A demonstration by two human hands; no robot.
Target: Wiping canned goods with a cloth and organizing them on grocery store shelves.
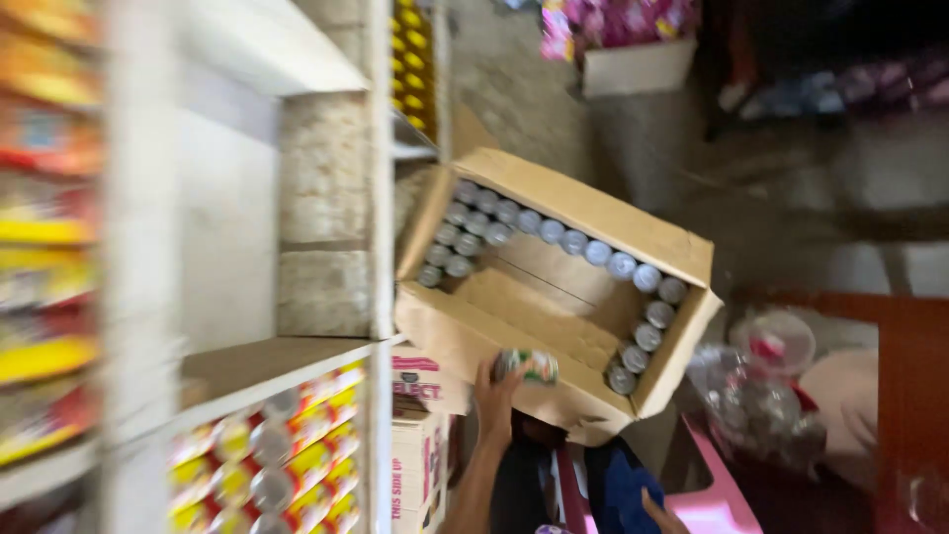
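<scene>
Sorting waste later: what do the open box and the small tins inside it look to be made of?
Box: plain brown cardboard, matte, with folded flaps. Tins: apparently metal, with pale shiny round tops. The left hand holds one tin with a green label, probably paper; blur leaves that open.

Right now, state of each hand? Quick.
Left hand: closed on a can, held at the front edge of the cardboard box.
Right hand: only partly in view at the bottom edge; open or closed cannot be told.

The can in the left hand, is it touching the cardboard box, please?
Cannot tell. In the head view the left hand grips the can, which overlaps the box front wall, but motion blur hides any contact or gap.
</scene>
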